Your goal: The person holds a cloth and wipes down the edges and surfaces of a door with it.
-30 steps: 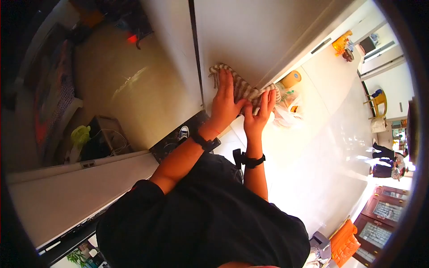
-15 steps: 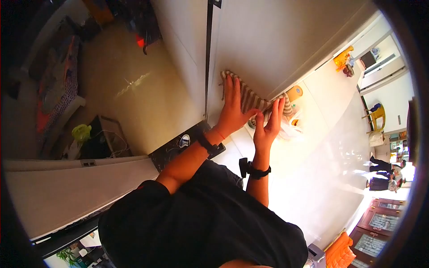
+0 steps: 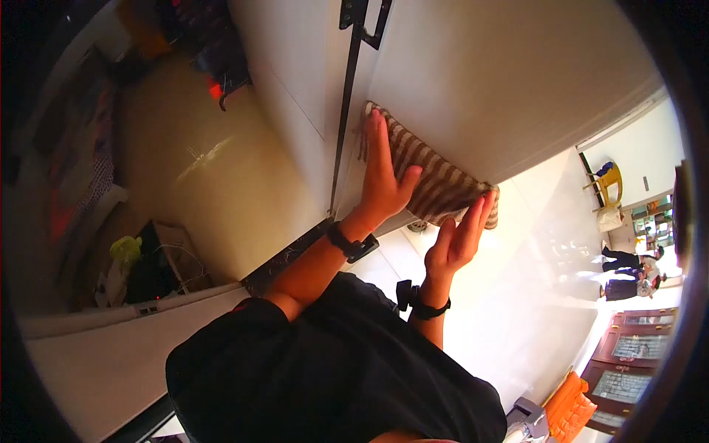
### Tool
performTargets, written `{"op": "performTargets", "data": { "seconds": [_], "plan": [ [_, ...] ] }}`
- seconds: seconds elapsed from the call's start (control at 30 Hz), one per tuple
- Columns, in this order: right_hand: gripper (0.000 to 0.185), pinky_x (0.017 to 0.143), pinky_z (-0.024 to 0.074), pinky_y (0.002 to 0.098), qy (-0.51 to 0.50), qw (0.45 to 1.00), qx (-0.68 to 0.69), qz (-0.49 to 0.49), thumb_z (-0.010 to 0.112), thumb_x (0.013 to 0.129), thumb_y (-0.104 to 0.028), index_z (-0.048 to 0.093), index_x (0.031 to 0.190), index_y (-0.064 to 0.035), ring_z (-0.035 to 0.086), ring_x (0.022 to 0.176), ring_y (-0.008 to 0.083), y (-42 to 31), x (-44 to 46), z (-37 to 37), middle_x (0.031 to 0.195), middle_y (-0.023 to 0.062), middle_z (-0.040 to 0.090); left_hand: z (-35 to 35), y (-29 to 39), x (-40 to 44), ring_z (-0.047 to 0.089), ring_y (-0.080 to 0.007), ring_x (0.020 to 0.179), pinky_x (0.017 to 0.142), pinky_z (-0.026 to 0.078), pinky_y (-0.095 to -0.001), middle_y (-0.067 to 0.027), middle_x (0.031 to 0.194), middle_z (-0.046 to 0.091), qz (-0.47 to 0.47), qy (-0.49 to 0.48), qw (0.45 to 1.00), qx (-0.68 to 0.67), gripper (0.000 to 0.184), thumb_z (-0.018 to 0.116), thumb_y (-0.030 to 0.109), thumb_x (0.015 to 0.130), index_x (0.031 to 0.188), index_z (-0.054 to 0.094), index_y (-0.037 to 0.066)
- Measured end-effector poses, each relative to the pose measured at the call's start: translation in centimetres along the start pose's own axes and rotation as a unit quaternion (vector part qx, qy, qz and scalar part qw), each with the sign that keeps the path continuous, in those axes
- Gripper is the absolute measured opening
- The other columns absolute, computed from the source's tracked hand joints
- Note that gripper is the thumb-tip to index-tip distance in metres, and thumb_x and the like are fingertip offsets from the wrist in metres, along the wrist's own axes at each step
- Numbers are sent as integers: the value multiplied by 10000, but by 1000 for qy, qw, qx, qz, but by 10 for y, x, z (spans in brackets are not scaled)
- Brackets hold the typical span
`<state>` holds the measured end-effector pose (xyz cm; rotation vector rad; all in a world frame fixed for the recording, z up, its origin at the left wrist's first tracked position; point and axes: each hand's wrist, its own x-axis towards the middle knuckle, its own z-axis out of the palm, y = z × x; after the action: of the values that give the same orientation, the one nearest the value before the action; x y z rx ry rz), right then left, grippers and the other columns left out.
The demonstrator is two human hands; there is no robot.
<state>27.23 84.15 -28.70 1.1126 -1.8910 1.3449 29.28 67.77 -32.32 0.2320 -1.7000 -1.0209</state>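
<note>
A brown-and-cream striped cloth (image 3: 437,171) lies spread against a pale door panel (image 3: 509,81). My left hand (image 3: 385,177) rests on its upper left corner, fingers stretched out straight and thumb apart. At the cloth's lower right corner is my right hand (image 3: 456,244), its fingers also extended flat along the edge and its thumb free. Both palms face the panel, and the fingers cover parts of the cloth. Dark bands circle both wrists.
A black door handle (image 3: 377,26) sits above the cloth, beside the dark panel edge. Left of it, a dim room holds a box-like cabinet (image 3: 181,255) and a green bag (image 3: 125,249). Far right are people (image 3: 628,273), a yellow chair (image 3: 609,181) and an orange seat (image 3: 569,406).
My right hand has moved right and down, away from my left. The bunched cloth is now spread wider between them. The view has shifted, and the handle now shows more fully.
</note>
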Motion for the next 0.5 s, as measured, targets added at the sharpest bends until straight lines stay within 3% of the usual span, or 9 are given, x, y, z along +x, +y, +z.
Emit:
{"op": "performTargets", "data": {
  "seconds": [0.27,0.43,0.5],
  "plan": [
    [615,1192,281,504,86,992,-75,-55,480,917,73,377,1523,57,318,1473,495,-21,-3,18,1581,358,299,-14,-11,16,119,-474,1537,1244,113,-534,-292,1660,120,80,6,996,34,872,607,367,981,1592,137,-39],
    [607,1211,113,625,83,982,-154,-75,543,943,-39,380,1521,50,197,1500,537,-35,11,41,1588,332,308,-22,-18,23,125,-466,1540,1240,112,-549,-297,1658,118,97,-13,995,24,865,610,387,983,1592,156,-27],
    [613,1213,112,622,93,979,-165,-79,545,938,-36,377,1520,55,194,1500,538,-36,22,38,1587,329,313,-20,-11,27,135,-468,1537,1238,127,-549,-300,1656,123,104,-25,994,36,858,619,373,980,1589,167,-30]
  ]
}}
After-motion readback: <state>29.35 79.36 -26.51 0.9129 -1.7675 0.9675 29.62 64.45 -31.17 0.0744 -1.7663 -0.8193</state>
